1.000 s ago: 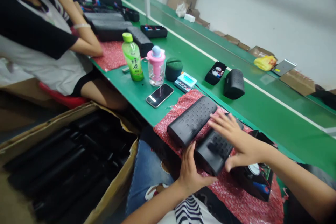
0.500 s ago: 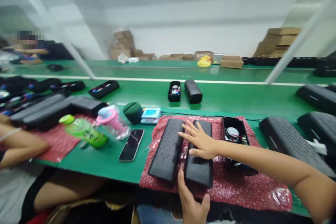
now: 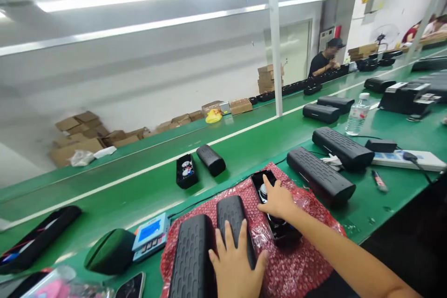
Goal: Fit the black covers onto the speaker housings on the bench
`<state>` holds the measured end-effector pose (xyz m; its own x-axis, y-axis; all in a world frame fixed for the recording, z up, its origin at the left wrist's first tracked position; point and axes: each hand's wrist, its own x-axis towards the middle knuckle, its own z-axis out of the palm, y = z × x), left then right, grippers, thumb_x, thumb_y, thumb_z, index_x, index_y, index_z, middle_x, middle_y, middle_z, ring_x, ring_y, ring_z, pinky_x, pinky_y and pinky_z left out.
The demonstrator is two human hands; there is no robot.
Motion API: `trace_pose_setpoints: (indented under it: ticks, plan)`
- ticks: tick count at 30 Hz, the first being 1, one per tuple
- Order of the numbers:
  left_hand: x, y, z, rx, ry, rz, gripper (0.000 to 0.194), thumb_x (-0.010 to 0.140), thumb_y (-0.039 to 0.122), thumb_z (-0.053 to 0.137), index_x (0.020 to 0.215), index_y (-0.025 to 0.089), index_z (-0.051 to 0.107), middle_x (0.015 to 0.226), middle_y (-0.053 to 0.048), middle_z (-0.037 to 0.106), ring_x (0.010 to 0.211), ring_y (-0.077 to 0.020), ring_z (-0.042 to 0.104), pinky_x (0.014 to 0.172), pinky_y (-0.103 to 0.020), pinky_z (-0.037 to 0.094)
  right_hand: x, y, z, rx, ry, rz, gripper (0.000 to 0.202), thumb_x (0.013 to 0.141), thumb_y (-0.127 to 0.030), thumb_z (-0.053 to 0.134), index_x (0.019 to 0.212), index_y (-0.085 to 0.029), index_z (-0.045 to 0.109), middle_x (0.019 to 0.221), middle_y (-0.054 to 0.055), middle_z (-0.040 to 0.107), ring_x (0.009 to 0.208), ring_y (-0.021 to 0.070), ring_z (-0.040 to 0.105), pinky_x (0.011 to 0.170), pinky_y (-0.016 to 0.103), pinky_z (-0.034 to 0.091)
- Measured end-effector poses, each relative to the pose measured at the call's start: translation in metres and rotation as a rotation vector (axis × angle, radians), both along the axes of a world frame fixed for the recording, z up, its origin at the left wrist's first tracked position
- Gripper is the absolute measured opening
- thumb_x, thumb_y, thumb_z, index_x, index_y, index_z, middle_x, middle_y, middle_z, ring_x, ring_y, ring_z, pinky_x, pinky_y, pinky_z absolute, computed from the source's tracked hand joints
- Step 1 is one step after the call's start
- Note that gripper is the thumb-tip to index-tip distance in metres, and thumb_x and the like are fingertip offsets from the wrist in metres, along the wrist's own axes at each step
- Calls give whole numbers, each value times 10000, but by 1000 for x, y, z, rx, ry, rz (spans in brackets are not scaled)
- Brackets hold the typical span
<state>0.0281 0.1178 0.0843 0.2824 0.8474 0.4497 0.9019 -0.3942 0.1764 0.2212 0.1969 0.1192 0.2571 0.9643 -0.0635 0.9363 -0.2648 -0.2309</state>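
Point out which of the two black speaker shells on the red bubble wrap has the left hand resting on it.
The right-hand shell: the left hand lies flat on its near end. The larger-looking shell beside it is untouched.

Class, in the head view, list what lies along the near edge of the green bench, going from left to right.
Dark green pouch → blue tester → left black speaker shell → left hand → right hand → open speaker housing → long black speaker.

Green counter (image 3: 139, 195) w/ white stripe; mid-belt sit a small black speaker (image 3: 211, 159) & an open black tray (image 3: 186, 172), just beside each other. Near left: dark green pouch (image 3: 110, 251), blue-screen meter (image 3: 151, 236), phone (image 3: 131, 286). Right: water bottle (image 3: 357, 114), white power strip (image 3: 408, 160), red-tip pen (image 3: 378, 180); cardboard boxes (image 3: 82, 137) along far wall.
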Motion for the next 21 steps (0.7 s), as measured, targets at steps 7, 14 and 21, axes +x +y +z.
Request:
trace_pose_setpoints:
  ticks: [7,14,21]
  plan:
    - [0,2,-4,-78,2,21,691,645,448,650,1303,347,463,1435,-220,326,1241,-558,297,700,-768,328,52,26,15,63,-35,78,959,715,-489,612,1463,-145,120,1067,236,515,877,348,595,703,399,443]
    - [9,-1,42,-684,89,142,798,658,510,603,1379,395,279,1535,-80,-4,1367,-419,-47,983,-697,137,90,52,-12,-28,-145,37,921,774,-558,560,1468,-156,107,1169,252,462,966,380,553,770,439,430]
    - [11,-1,66,-867,-2,135,712,723,646,478,1372,416,293,1529,-3,-26,1368,-376,-94,1046,-637,75,53,105,9,230,-215,521,692,794,-460,603,1339,-71,430,1170,251,511,1083,397,476,850,486,424]
